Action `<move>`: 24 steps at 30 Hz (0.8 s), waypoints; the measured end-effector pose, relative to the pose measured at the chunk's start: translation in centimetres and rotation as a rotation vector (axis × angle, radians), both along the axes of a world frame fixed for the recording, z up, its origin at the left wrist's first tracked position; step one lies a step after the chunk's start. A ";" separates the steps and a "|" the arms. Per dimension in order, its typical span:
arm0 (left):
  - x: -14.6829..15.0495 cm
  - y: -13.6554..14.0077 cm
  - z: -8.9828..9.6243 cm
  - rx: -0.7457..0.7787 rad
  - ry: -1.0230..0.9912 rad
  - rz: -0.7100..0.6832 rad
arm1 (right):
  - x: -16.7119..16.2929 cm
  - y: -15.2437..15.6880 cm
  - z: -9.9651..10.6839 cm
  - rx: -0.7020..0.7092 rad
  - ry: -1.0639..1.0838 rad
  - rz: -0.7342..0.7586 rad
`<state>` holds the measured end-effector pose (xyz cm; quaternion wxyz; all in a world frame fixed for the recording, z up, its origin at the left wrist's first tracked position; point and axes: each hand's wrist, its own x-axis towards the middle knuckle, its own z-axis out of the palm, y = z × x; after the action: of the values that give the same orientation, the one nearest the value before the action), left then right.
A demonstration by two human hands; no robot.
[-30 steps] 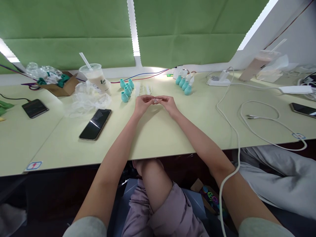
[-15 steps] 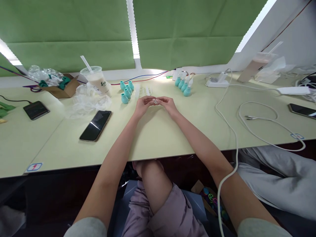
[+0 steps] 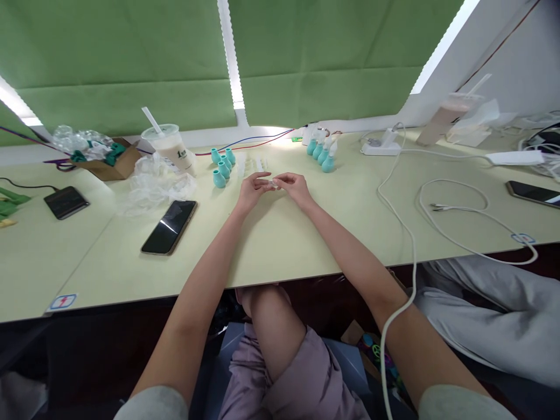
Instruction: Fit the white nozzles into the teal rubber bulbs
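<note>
Between my fingertips, above the table, is a small clear piece [image 3: 271, 184], too small to make out fully. My right hand [image 3: 294, 186] pinches it from the right. My left hand [image 3: 252, 191] grips its other side, with the index finger raised off it. Just beyond my left hand lie several clear, slim plastic parts [image 3: 259, 164]. Several teal rubber bulbs [image 3: 219, 178] with open necks stand to the left of these. Further right, teal bulbs [image 3: 328, 164] with clear tips stand in a row.
A phone [image 3: 168, 227] lies left of my forearm, near a crumpled plastic bag [image 3: 153, 181], a drink cup [image 3: 168, 146] and a cardboard box [image 3: 109, 168]. On the right are a power strip [image 3: 381, 149] and a white cable [image 3: 405, 227] hanging over the table edge. A person's grey-trousered leg [image 3: 485, 309] is at right.
My left index finger has lifted away from the small clear piece, and the hands have shifted slightly against each other. The view has tilted a little.
</note>
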<state>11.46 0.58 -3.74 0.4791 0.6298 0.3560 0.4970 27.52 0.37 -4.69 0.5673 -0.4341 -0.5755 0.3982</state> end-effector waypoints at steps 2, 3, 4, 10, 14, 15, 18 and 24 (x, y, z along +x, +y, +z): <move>-0.2 -0.1 0.2 0.006 0.017 0.010 | 0.1 -0.1 0.2 -0.015 0.046 0.056; -0.3 -0.1 0.3 0.007 0.023 0.020 | 0.1 -0.2 0.3 -0.024 0.062 0.081; -0.3 -0.1 0.3 0.008 0.027 0.029 | 0.1 -0.2 0.3 -0.033 0.072 0.102; 0.3 -0.4 0.1 0.033 0.060 0.055 | 0.0 -0.2 0.4 -0.070 0.089 0.085; 0.6 -0.4 -0.1 0.045 0.068 0.096 | -0.2 -0.3 0.5 -0.068 0.090 0.047; 0.6 -0.3 -0.1 0.050 0.068 0.113 | -0.2 -0.3 0.5 -0.066 0.095 0.059; 0.3 -0.2 -0.1 0.067 0.057 0.159 | -0.3 -0.2 0.4 -0.065 0.132 0.106; 0.5 -0.5 0.2 0.087 0.067 0.197 | -0.4 -0.4 0.5 -0.070 0.147 0.130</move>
<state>11.96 0.05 -3.53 0.3880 0.6283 0.4100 0.5354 27.10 -0.04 -4.21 0.5653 -0.3849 -0.5450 0.4850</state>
